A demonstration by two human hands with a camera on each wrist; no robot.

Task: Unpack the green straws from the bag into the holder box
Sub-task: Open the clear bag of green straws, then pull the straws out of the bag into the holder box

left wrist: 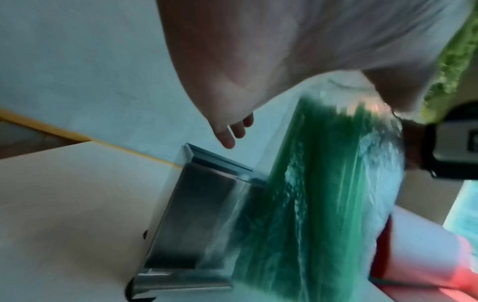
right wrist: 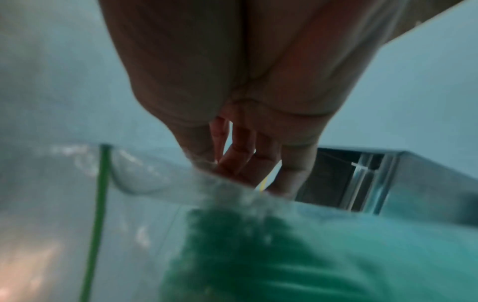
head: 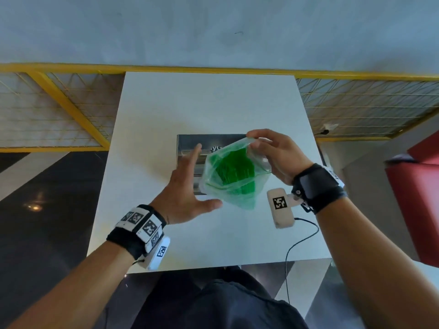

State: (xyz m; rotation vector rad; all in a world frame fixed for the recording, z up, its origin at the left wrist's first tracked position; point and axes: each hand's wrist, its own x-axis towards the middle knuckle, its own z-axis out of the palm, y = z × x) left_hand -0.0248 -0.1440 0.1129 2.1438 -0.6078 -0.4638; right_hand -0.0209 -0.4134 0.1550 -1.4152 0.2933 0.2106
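A clear plastic bag (head: 240,186) full of green straws (head: 234,170) hangs in the air over the middle of the white table (head: 166,110). My right hand (head: 268,153) pinches the bag's upper right rim. My left hand (head: 187,186) is spread, fingers straight, just left of the bag, thumb under its lower edge. Whether it touches the plastic I cannot tell. The dark metal holder box (head: 190,146) stands on the table behind and below the bag, its open top showing in the left wrist view (left wrist: 201,202). The straws (left wrist: 323,183) stand upright inside the bag (right wrist: 232,235).
A yellow-framed wire fence (head: 59,108) runs behind the table. A red seat (head: 413,200) stands at the right. A thin black cable (head: 299,243) trails from my right wrist across the table's near right corner.
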